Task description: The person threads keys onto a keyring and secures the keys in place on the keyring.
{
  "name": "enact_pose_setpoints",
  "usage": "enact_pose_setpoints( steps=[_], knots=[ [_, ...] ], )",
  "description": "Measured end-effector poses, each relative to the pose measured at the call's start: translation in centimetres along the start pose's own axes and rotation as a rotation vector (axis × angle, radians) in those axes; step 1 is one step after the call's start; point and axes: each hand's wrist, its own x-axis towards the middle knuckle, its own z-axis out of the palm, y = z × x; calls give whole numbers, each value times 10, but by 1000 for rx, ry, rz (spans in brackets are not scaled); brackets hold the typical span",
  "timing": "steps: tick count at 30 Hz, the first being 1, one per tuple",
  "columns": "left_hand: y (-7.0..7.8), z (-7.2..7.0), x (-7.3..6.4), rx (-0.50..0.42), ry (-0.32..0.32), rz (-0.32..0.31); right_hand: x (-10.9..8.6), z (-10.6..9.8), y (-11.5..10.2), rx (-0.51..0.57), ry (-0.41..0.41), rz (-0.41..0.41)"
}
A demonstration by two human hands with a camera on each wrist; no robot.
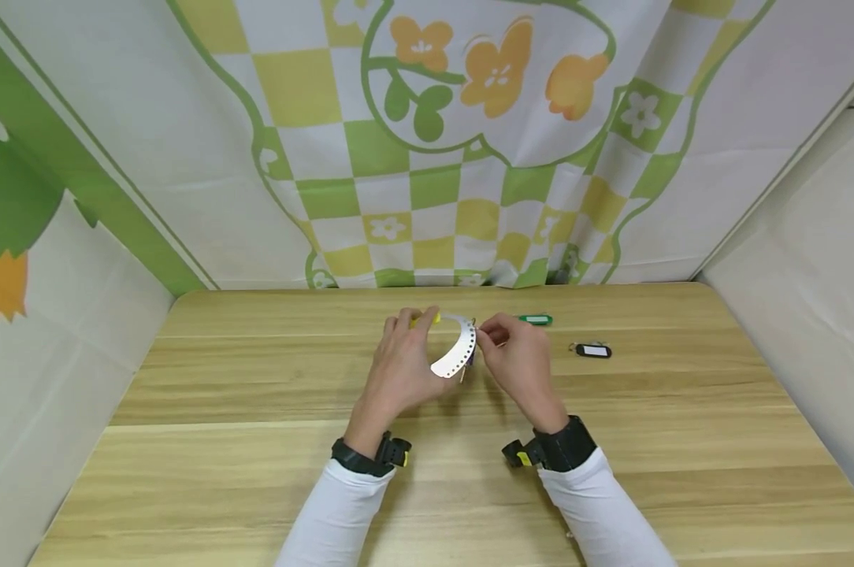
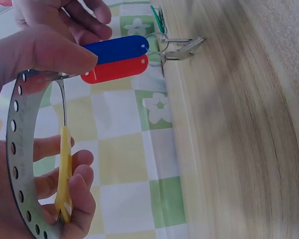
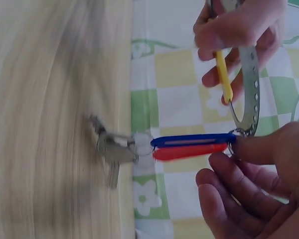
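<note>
My left hand [image 1: 402, 362] grips a curved white metal key ring plate [image 1: 462, 350] with a row of holes along its edge. Its fingers are curled round the yellow grip [image 2: 65, 169] of that plate. At the plate's rim, my right hand [image 1: 519, 354] pinches a small split ring [image 3: 232, 145] between thumb and fingertips. From there a blue key tag [image 3: 189, 140] and a red key tag [image 3: 189, 152] hang side by side. Beyond them dangle metal keys [image 3: 114, 149]. Whether the small ring passes through a hole, I cannot tell.
On the wooden table [image 1: 243, 472], a green key tag [image 1: 536, 320] lies just past my right hand. A black key tag [image 1: 593, 350] with a ring lies further right. A checked, flowered curtain [image 1: 434, 189] hangs behind the table's far edge.
</note>
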Motion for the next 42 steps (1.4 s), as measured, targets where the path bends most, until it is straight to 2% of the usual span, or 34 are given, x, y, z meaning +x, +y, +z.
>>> enact_pose_setpoints(
  steps=[4,7,9,12,17,19,21,24,31,34,37,42],
  knots=[
    [1,1,0,-3,15,-8,0,2,-3,82,9,111],
    [1,2,1,-7,22,-1,-1,2,-3,97,13,101],
    [1,2,1,-7,24,8,-1,2,-2,94,16,56],
    [1,1,0,-1,20,21,-1,1,1,59,10,-54],
    [2,1,0,27,-5,55,0,-5,7,-77,-18,-262],
    [2,1,0,40,-8,67,1,-7,8,-110,-28,-314],
    [2,1,0,33,-12,65,1,-9,8,-120,-38,-326],
    [2,2,0,13,-3,46,1,-8,7,-92,-39,-261],
    [4,2,0,-1,39,1,0,-1,0,89,45,37],
    [4,2,1,-3,45,-7,0,0,-2,127,76,76],
    [4,2,1,-7,44,-3,0,0,-1,103,79,10],
    [4,3,0,8,33,25,1,-2,6,10,47,-201]
  ],
)
